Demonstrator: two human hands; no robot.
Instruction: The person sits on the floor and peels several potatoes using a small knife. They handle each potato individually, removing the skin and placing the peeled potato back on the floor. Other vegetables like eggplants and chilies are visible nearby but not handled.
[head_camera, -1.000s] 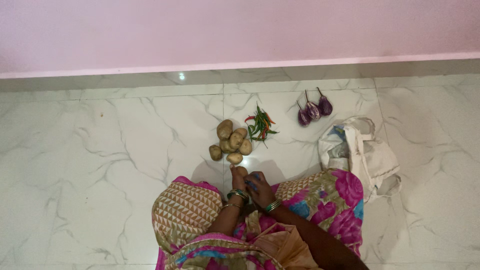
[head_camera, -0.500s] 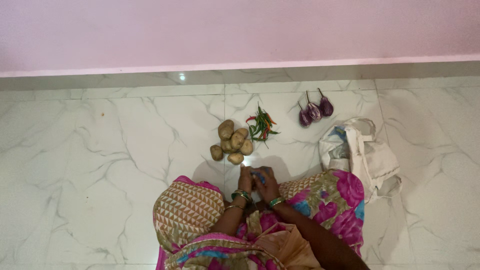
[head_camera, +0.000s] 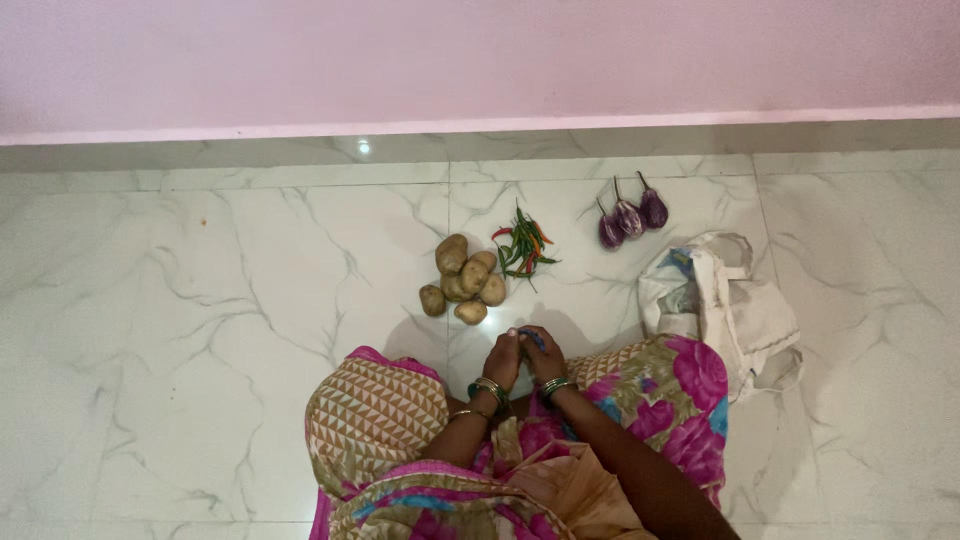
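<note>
Potatoes lie heaped on a white marble floor beside green and red chillies, three purple brinjals and a crumpled white cloth bag, below a pink wall.

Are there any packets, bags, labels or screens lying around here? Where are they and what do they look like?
Cloth bag: on the marble floor, to the person's right, below the three purple eggplants; whitish, soft and crumpled, loop handles on top, with something blue and yellow showing at its opening.
No labels, signs or screens show; the potatoes and chillies lie loose on the floor.
</note>
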